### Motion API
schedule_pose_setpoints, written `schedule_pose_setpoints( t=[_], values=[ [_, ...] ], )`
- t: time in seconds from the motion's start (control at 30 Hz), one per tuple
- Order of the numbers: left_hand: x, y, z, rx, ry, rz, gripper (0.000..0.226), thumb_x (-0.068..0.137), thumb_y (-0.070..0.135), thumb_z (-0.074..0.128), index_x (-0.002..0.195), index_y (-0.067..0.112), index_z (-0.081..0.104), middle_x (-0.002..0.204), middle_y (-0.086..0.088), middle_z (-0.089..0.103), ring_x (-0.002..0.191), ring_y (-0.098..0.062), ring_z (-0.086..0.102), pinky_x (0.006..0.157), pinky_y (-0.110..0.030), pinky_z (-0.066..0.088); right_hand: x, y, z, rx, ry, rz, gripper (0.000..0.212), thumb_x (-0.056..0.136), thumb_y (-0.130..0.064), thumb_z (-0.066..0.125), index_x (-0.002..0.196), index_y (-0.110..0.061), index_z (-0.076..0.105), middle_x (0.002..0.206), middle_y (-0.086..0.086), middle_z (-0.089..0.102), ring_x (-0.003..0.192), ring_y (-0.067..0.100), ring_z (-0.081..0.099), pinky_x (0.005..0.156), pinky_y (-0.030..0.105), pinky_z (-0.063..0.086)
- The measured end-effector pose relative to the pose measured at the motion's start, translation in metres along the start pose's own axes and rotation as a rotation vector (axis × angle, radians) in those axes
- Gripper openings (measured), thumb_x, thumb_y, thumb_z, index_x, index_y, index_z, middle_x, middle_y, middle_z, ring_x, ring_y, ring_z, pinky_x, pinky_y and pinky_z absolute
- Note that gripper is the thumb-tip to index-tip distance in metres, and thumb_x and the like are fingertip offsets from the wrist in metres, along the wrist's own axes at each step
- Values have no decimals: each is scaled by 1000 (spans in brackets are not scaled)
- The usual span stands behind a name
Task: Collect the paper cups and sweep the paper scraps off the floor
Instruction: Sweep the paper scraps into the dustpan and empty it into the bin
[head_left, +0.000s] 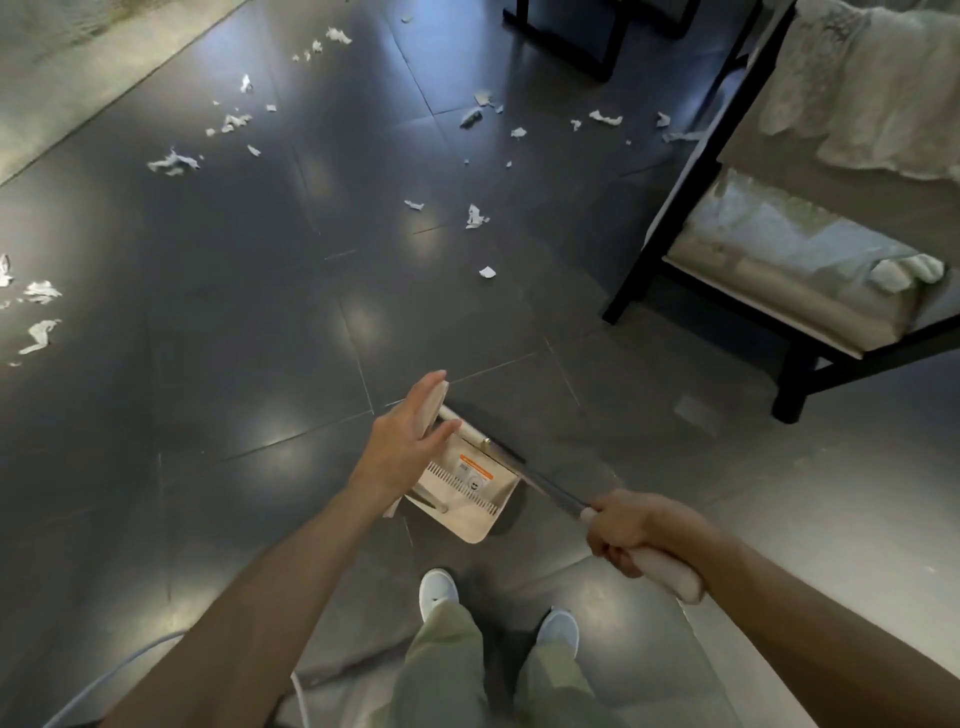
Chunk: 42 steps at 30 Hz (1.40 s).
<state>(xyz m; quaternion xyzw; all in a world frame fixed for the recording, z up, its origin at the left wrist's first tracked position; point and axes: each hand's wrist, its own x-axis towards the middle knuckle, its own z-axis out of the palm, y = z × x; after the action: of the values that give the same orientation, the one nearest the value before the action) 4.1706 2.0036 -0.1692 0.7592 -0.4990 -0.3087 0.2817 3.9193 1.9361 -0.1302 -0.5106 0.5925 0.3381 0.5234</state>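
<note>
White paper scraps lie scattered over the dark tiled floor: a cluster at the far left (174, 162), several in the middle (475, 215) and more near the bench (605, 117). No paper cups are in view. A beige dustpan (462, 499) with comb teeth and an orange label stands on the floor in front of my feet. My right hand (631, 530) grips the white grip of a broom handle (545, 486), whose metal shaft runs down to the dustpan. My left hand (410, 436) is spread, fingers straight, against the beige top of the dustpan's handle (439, 402).
A black-framed bench (639, 270) with pale cushions and a lace cloth (872, 83) stands at the right. More black furniture legs (602, 47) are at the top. A pale rug (67, 57) lies far left, and a cable (119, 670) runs near left. My white shoes (439, 590) are below the dustpan.
</note>
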Motion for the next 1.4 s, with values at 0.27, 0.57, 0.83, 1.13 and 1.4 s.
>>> schedule_pose_setpoints(
  t=[0.27, 0.57, 0.83, 1.13, 1.4],
  values=[
    [-50, -5, 1, -117, 147, -169, 50, 89, 36, 62, 132, 47, 39, 108, 13, 54, 87, 0, 54, 63, -4, 38, -78, -4, -28, -16, -216, -92, 13, 87, 4, 45, 97, -3, 49, 55, 5, 43, 38, 8, 39, 35, 17, 34],
    [-182, -7, 12, -264, 498, -382, 55, 84, 26, 70, 125, 50, 44, 119, 21, 54, 102, 3, 52, 83, -11, 38, -74, -36, 10, -331, -125, -276, 16, 86, 3, 47, 98, -3, 56, 55, 6, 47, 41, 13, 43, 42, 22, 38],
    [-293, -42, 5, -352, 686, -506, 61, 80, 26, 73, 110, 66, 39, 108, 40, 47, 100, 20, 50, 73, 7, 34, -27, -87, 119, -573, -58, -401, 12, 80, 1, 50, 70, -3, 56, 44, 5, 52, 42, 18, 49, 48, 26, 43],
    [-370, -96, -19, -236, 713, -690, 65, 84, 42, 64, 140, 40, 31, 128, 12, 52, 111, -5, 50, 91, -25, 38, -12, -124, 220, -821, -49, -413, 12, 87, 2, 48, 93, 4, 58, 54, 11, 53, 37, 16, 48, 37, 20, 42],
    [-382, -133, -57, -281, 743, -655, 64, 87, 28, 65, 143, 27, 34, 136, 1, 52, 114, -6, 47, 94, -23, 35, -42, -137, 273, -1001, -198, -420, 16, 82, -10, 56, 67, -16, 52, 51, -4, 56, 35, 3, 51, 41, 11, 40]
  ],
)
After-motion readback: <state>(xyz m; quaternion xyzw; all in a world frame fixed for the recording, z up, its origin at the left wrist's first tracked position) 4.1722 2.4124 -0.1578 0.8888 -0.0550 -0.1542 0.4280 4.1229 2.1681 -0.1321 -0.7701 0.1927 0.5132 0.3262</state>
